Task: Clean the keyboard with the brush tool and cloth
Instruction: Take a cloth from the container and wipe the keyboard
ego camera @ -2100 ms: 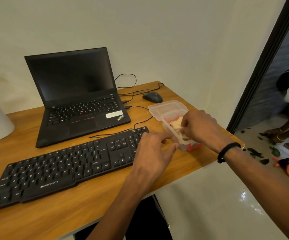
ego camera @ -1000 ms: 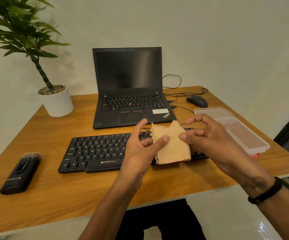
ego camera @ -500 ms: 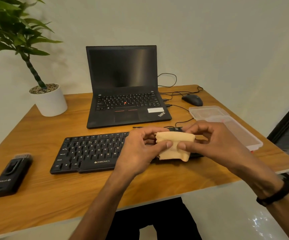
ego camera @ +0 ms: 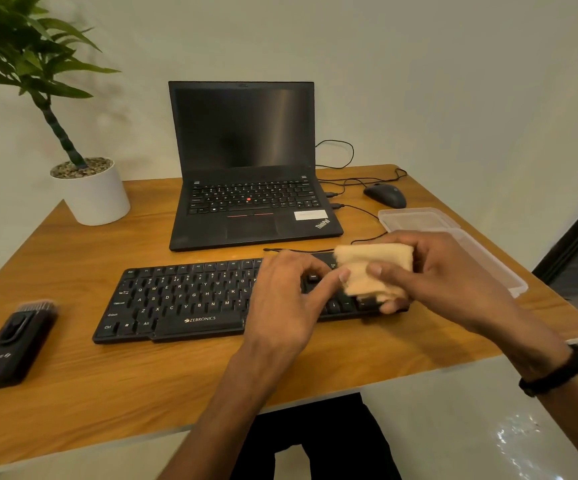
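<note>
A black keyboard [ego camera: 183, 299] lies on the wooden desk [ego camera: 125, 386] in front of me. A folded beige cloth [ego camera: 367, 268] is over the keyboard's right end, gripped by my right hand [ego camera: 433, 275]. My left hand [ego camera: 287, 299] hovers over the middle-right keys, and its thumb tip touches the cloth's left edge. The black brush tool [ego camera: 12, 344] rests on the desk at the far left, apart from both hands. The keyboard's right keys are hidden by the cloth and my hands.
An open black laptop [ego camera: 246, 188] stands behind the keyboard. A white potted plant [ego camera: 90, 192] is at the back left. A black mouse [ego camera: 384, 195] and cables lie at the back right. A clear plastic container [ego camera: 429, 223] sits near the right desk edge.
The cloth came out of the container, was folded smaller between both hands, and has shifted right and down onto the keyboard's right end. My left hand has loosened to a thumb touch.
</note>
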`<state>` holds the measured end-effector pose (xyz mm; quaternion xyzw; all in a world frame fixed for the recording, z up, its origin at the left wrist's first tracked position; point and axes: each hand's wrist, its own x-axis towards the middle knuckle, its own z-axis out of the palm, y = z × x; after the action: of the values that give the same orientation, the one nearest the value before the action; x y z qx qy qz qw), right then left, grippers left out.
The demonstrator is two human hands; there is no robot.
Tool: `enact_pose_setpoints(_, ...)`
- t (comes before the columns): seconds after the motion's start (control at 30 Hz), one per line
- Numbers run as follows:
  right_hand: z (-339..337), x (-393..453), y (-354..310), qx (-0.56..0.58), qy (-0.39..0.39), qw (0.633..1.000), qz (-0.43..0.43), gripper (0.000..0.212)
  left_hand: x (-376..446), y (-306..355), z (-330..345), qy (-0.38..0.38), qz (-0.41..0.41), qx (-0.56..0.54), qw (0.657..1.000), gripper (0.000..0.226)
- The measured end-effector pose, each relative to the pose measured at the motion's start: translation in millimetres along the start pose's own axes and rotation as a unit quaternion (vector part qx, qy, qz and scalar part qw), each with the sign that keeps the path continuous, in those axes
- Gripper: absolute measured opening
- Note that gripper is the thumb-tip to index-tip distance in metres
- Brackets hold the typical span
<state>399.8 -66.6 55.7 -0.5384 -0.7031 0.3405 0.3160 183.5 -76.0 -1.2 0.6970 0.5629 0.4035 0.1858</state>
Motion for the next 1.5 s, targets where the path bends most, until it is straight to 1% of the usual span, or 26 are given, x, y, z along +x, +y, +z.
enact_pose_setpoints(0.03, -3, 4, 2, -0.014, 0.027, 1.000, 0.007, 0.038, -2, -3, 1, 0.006, 0.021, 0.054, 0.998, 0.042)
enact_pose_setpoints(0.1, -10, 13, 6, -0.070, 0.099, 0.993, -0.004, 0.042, -9, -10, 7, -0.015, 0.063, 0.116, 0.991, 0.053)
enact_pose_setpoints(0.17, -15, 25, 7, -0.138, 0.158, 0.978, -0.026, 0.043, -15, -16, 16, -0.048, 0.104, 0.140, 0.983, 0.058)
enact_pose_setpoints(0.23, -13, 39, 5, -0.214, 0.178, 0.960, -0.044, 0.043, -20, -20, 26, -0.072, 0.129, 0.153, 0.977, 0.060)
enact_pose_setpoints(0.3, -4, 55, 7, -0.275, 0.167, 0.945, -0.056, 0.044, -21, -22, 33, -0.083, 0.145, 0.170, 0.971, 0.058)
enact_pose_setpoints(0.4, 14, 73, 20, -0.350, 0.115, 0.926, -0.075, 0.051, -19, -24, 37, -0.079, 0.148, 0.175, 0.970, 0.050)
enact_pose_setpoints(0.47, 22, 78, 28, -0.400, 0.075, 0.912, -0.057, 0.058, -19, -25, 37, -0.078, 0.136, 0.160, 0.975, 0.046)
enact_pose_setpoints(0.53, 29, 77, 32, -0.424, 0.036, 0.905, -0.020, 0.060, -20, -25, 36, -0.073, 0.123, 0.152, 0.978, 0.046)
enact_pose_setpoints(0.6, 33, 70, 33, -0.438, 0.020, 0.899, 0.005, 0.057, -20, -24, 38, -0.066, 0.114, 0.151, 0.980, 0.047)
enact_pose_setpoints(0.73, 34, 47, 27, -0.449, 0.020, 0.893, 0.034, 0.049, -20, -25, 39, -0.060, 0.112, 0.147, 0.981, 0.045)
enact_pose_setpoints(0.9, 38, 0, 4, -0.444, -0.008, 0.891, 0.092, 0.046, -19, -26, 40, -0.075, 0.098, 0.145, 0.982, 0.047)
enact_pose_setpoints(1.03, 42, -38, -12, -0.469, -0.042, 0.877, 0.089, 0.044, -19, -28, 41, -0.069, 0.100, 0.140, 0.983, 0.046)
enact_pose_setpoints(1.1, 36, -47, -14, -0.457, -0.063, 0.882, 0.098, 0.046, -18, -29, 41, -0.070, 0.096, 0.139, 0.983, 0.047)
enact_pose_setpoints(1.2, 16, -47, -16, -0.390, -0.096, 0.907, 0.129, 0.044, -17, -28, 41, -0.069, 0.094, 0.139, 0.983, 0.048)
enact_pose_setpoints(1.23, 10, -44, -14, -0.370, -0.088, 0.917, 0.122, 0.041, -17, -28, 41, -0.067, 0.095, 0.142, 0.983, 0.048)
enact_pose_setpoints(1.27, 5, -38, -12, -0.355, -0.064, 0.926, 0.108, 0.038, -18, -28, 41, -0.066, 0.097, 0.145, 0.982, 0.049)
enact_pose_setpoints(1.33, 1, -18, -4, -0.350, 0.012, 0.934, 0.072, 0.035, -18, -29, 42, -0.059, 0.102, 0.152, 0.981, 0.048)
enact_pose_setpoints(1.4, 4, 13, 3, -0.370, 0.076, 0.925, 0.048, 0.035, -18, -29, 43, -0.050, 0.105, 0.159, 0.980, 0.047)
enact_pose_setpoints(1.43, 9, 28, 6, -0.380, 0.096, 0.919, 0.043, 0.037, -18, -29, 43, -0.048, 0.105, 0.164, 0.980, 0.046)
enact_pose_setpoints(1.5, 20, 54, 10, -0.384, 0.097, 0.917, 0.042, 0.045, -18, -29, 43, -0.045, 0.104, 0.173, 0.978, 0.046)
